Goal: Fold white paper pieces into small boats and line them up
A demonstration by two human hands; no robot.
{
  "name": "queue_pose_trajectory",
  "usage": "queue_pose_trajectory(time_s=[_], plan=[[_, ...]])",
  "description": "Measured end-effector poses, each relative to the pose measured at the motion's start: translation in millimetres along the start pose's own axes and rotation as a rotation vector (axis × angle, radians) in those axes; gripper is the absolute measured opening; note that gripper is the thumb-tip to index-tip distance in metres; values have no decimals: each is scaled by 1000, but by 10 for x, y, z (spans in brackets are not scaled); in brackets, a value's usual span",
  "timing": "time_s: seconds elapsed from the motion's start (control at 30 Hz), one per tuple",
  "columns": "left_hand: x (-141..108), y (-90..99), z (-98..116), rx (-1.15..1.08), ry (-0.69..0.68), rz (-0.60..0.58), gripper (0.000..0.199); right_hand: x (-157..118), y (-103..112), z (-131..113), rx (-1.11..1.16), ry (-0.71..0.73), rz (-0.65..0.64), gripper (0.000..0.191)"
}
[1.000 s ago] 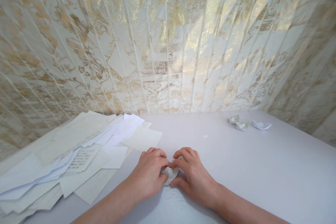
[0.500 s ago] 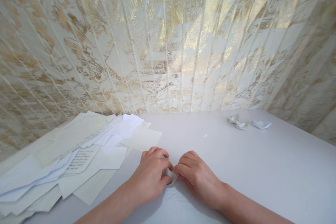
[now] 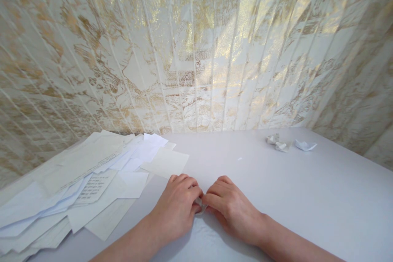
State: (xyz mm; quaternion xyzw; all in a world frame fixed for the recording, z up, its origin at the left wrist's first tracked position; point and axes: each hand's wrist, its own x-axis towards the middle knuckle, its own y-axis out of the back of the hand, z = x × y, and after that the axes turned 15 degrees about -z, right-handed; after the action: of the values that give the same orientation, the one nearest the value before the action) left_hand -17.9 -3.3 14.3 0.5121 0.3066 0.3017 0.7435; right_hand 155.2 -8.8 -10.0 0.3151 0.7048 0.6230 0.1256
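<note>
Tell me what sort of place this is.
Most likely an indoor desk or table spot, perhaps in a home, though the frame is too narrow to be sure. A gold-patterned backdrop rises behind a plain white tabletop, with loose paper sheets spread on its left.

I am looking through one head-worn camera, facing forward and down over the white table (image 3: 294, 196); the left hand (image 3: 179, 202) and right hand (image 3: 231, 206) are showing near at lower centre, and the patterned wall (image 3: 196, 49) is filling the upper half.
</note>
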Motion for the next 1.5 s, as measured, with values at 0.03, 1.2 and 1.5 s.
queue_pose_trajectory(time_s=[0.03,1.2,1.5], plan=[[3,-1,3,-4,6,-11,12,0,-2,1,-9,5,3,20],[78,-44,-177,-966,362,-91,8,-29,-67,42,231,-139,95,10],[65,-67,-109,-1094,321,-124,29,-44,-58,-22,38,-75,297,23]])
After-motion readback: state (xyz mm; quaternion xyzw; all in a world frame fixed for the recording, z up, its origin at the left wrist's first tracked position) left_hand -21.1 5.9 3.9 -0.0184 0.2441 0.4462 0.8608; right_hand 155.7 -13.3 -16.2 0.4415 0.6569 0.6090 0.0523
